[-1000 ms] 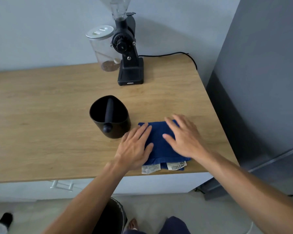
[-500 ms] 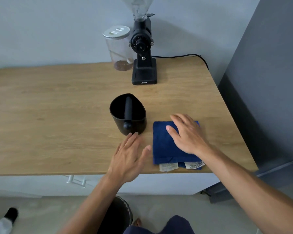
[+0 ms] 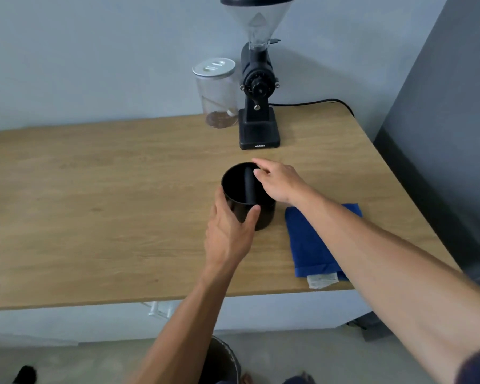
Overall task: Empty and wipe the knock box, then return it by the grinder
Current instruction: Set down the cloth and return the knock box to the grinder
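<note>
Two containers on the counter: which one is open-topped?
The black knock box, held by the left hand, is open with a bar across it. The clear jar beside the grinder is lidded.

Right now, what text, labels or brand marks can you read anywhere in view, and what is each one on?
Small pale brand word on the base of the grinder: too blurred to read.
White tag at the near edge of the blue cloth: print too small and blurred to read.
Knock box, jar: no text visible.
</note>
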